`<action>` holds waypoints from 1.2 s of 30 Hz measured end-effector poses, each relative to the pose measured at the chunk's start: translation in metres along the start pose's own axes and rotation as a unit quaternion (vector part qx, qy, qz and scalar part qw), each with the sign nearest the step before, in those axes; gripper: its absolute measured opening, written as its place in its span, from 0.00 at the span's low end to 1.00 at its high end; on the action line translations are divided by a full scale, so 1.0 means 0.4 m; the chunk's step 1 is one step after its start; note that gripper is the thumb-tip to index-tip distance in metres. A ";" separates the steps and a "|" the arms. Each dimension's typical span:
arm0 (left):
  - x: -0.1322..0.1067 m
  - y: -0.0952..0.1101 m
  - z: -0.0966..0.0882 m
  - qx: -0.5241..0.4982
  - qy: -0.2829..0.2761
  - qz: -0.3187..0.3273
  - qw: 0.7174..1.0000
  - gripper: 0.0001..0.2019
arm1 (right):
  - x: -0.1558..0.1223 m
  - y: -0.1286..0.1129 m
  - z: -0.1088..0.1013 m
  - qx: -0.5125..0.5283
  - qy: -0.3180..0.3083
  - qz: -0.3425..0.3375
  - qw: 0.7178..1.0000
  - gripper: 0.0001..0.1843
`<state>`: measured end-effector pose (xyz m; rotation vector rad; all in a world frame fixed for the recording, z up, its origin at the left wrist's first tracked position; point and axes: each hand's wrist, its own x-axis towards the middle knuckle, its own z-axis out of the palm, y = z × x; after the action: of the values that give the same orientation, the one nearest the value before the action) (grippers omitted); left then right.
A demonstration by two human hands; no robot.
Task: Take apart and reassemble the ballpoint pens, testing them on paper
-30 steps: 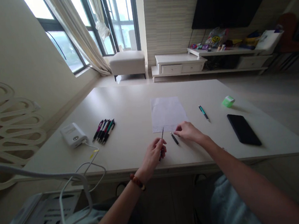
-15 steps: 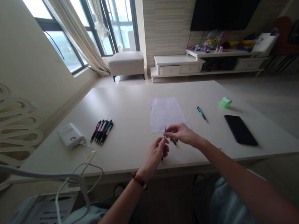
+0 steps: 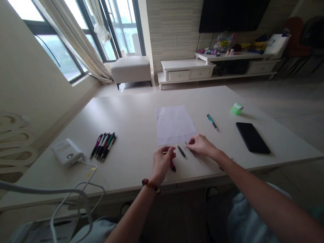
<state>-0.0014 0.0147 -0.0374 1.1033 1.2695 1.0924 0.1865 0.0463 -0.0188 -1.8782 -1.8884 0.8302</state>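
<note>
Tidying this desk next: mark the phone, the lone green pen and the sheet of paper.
phone point(image 3: 252, 137): head view, middle of its dark screen.
green pen point(image 3: 212, 122): head view, mid-barrel.
sheet of paper point(image 3: 175, 124): head view, centre of the page.

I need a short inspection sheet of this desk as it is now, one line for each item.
Surface: pale table, a white paper sheet at its middle.
Job's things: red pen part; black pen part lying beside it.
Clutter: bunch of pens, green pen, black phone, small green object.
Hands: left hand closed on the red pen part; right hand touches the table near the sheet, grip unclear.
Cables: white cable from the power bank.
Surroundings: ottoman, TV cabinet, window.
</note>
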 end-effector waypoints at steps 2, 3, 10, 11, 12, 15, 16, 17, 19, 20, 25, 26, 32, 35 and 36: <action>0.024 -0.008 0.003 0.033 0.025 0.027 0.999 0.12 | -0.004 -0.002 0.010 -0.038 0.021 -0.004 0.999 0.11; 0.036 -0.011 0.006 0.044 0.035 0.036 0.998 0.12 | -0.006 -0.002 0.010 -0.047 0.026 -0.003 0.999 0.12; 0.086 -0.004 0.023 0.092 0.082 0.080 0.989 0.10 | -0.016 0.015 -0.019 -0.093 0.065 0.007 0.993 0.14; 0.086 -0.001 0.021 0.104 0.090 0.087 0.987 0.09 | -0.018 0.016 -0.022 -0.094 0.067 0.005 0.993 0.14; 0.086 0.002 0.018 0.115 0.095 0.095 0.984 0.09 | -0.020 0.016 -0.026 -0.094 0.068 0.005 0.993 0.14; 0.079 0.014 0.003 0.139 0.100 0.112 0.979 0.09 | -0.028 0.014 -0.038 -0.105 0.075 0.009 0.992 0.13; 0.076 0.019 -0.003 0.141 0.100 0.116 0.978 0.09 | -0.032 0.013 -0.043 -0.111 0.078 0.009 0.991 0.13; 0.072 0.027 -0.009 0.139 0.100 0.118 0.978 0.10 | -0.036 0.013 -0.049 -0.117 0.080 0.007 0.990 0.13; 0.062 0.050 -0.022 0.130 0.093 0.124 0.979 0.11 | -0.047 0.013 -0.065 -0.124 0.080 0.002 0.989 0.12; 0.055 0.065 -0.031 0.125 0.081 0.126 0.981 0.13 | -0.053 0.014 -0.074 -0.122 0.075 -0.001 0.990 0.12; 0.012 0.145 -0.105 0.197 0.040 0.159 0.967 0.19 | -0.072 0.026 -0.139 -0.100 0.074 0.015 0.992 0.15; 0.004 0.157 -0.126 0.213 0.062 0.164 0.961 0.20 | -0.073 0.030 -0.154 -0.099 0.094 0.025 0.990 0.16; -0.025 0.185 -0.228 0.040 0.206 0.090 0.974 0.17 | -0.078 0.065 -0.229 -0.037 0.267 0.087 0.959 0.25; -0.028 0.188 -0.253 -0.096 0.221 0.041 0.970 0.15 | -0.085 0.078 -0.238 0.011 0.323 0.097 0.941 0.27; -0.028 0.188 -0.260 -0.131 0.224 0.032 0.965 0.15 | -0.087 0.081 -0.236 0.024 0.335 0.098 0.937 0.27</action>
<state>-0.1052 0.0159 0.0386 0.7217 1.3879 1.5705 0.2726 0.0253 0.0388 -1.9986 -1.2639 0.2201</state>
